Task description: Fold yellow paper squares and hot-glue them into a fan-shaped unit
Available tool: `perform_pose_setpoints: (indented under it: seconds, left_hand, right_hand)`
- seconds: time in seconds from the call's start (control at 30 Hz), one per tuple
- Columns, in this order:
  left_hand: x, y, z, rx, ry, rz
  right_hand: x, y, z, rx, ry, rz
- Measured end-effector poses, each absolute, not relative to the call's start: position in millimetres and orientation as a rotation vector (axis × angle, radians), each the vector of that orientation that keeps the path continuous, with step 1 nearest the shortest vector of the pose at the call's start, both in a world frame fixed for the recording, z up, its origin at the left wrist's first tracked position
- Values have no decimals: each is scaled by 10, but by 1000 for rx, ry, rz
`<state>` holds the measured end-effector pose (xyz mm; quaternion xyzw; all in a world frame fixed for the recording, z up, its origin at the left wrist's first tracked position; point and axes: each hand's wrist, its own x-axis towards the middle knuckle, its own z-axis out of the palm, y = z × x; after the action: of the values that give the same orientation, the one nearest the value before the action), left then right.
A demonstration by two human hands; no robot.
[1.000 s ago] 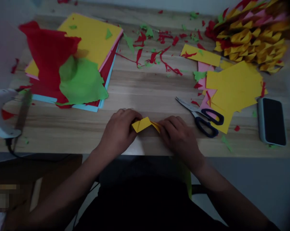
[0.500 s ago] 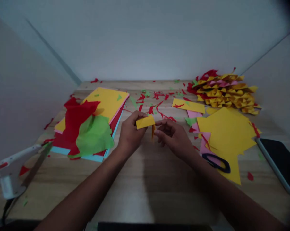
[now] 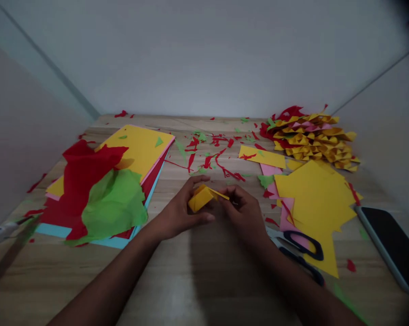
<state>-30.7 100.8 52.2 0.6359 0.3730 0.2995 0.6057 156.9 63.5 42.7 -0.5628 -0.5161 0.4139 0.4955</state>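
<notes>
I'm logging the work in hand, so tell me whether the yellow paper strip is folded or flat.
Folded: the yellow strip shows creased faces at an angle between the left hand and right hand.

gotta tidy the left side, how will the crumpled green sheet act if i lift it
The green sheet is probably light and floppy: it looks thin and lies in soft creases over the paper stack. Its ragged edge suggests it could tear if tugged.
</notes>
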Motion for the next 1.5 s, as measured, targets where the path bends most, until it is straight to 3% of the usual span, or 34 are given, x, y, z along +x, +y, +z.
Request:
perform_pose_setpoints:
  seconds: [0.3, 0.97, 1.5]
  left_hand:
    - [-279, 993, 410, 1236, 808, 766]
    - [-180, 940, 524, 1209, 732, 765]
    - [-78, 844, 461, 1411, 916, 991]
  right_hand:
    - [1654, 591, 453, -1258, -1346, 896]
    - [1689, 650, 529, -1080, -750, 1261]
    - [1653, 610, 527, -1198, -934, 1173]
